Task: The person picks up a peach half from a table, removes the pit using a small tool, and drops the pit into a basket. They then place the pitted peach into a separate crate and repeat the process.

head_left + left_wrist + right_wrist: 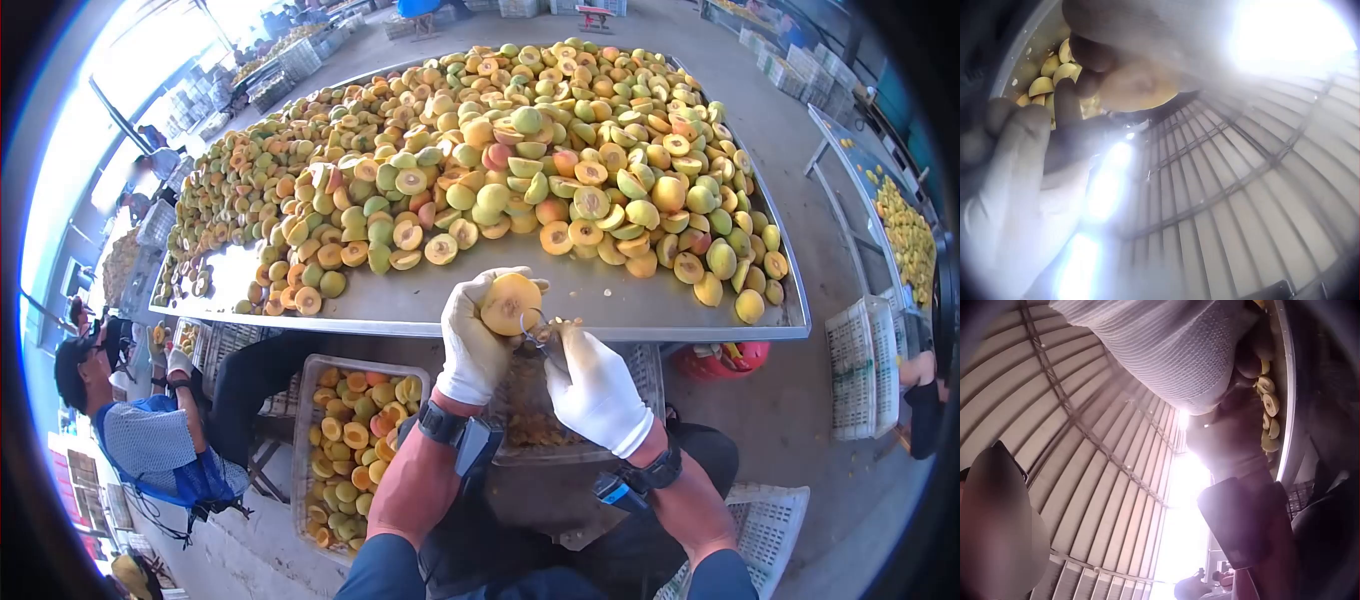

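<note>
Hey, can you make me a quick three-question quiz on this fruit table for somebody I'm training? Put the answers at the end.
1. Multiple choice: what does the person's left hand hold?
A) a brush
B) a halved fruit
C) a crate lid

2. True or false: the right hand grips a tool with a curved metal end.

3. Fill in the blank: the crate beside the person's left leg holds many orange-yellow ____.

Key: 1. B; 2. True; 3. fruit halves.
</note>
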### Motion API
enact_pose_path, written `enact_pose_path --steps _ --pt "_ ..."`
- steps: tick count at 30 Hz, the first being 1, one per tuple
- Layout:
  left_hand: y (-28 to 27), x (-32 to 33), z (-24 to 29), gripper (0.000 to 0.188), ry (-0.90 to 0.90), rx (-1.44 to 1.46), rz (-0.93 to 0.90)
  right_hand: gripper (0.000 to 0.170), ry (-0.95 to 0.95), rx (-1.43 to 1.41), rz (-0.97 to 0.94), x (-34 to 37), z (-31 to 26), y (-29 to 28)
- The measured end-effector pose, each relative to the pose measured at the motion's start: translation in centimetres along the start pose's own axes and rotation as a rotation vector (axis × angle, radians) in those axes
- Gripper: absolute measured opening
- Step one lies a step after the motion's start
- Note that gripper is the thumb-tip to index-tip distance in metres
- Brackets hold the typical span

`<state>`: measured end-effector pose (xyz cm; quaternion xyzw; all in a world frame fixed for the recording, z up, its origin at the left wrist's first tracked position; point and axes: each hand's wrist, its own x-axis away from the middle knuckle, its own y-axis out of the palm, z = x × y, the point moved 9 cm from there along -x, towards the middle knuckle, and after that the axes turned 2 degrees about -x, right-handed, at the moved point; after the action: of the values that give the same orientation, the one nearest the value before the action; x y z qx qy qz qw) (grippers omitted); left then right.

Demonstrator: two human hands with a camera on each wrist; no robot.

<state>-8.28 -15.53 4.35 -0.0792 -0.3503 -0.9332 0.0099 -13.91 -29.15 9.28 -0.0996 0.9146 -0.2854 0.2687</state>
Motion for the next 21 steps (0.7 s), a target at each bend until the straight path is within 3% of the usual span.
enact_pose_path --steps 2,7,11,13,21 --pt "1.3 -0.1 -0.2 0.053 -0.010 0.051 -0.060 0.028 -0.017 0.019 0.082 0.0 0.2 -0.2" --pt "3.2 -0.7 -1.7 0.060 -0.069 0.040 -0.171 0.021 0.071 0.037 0.081 -0.6 1.8 -0.5" --pt "4.4 -0.1 -2.1 0.058 -0.106 0.066 -0.182 0.028 0.169 0.030 0.023 -0.1 2.9 -0.1" --pt "4.2 0.1 -2.6 0.056 -0.162 -0.009 -0.106 0.027 0.160 0.014 0.036 0.0 2.7 -0.2" --pt "3.9 -0.4 -4.4 0.050 -0.109 0.111 -0.104 0.024 0.126 -0.041 0.044 -0.1 2.8 -0.6"
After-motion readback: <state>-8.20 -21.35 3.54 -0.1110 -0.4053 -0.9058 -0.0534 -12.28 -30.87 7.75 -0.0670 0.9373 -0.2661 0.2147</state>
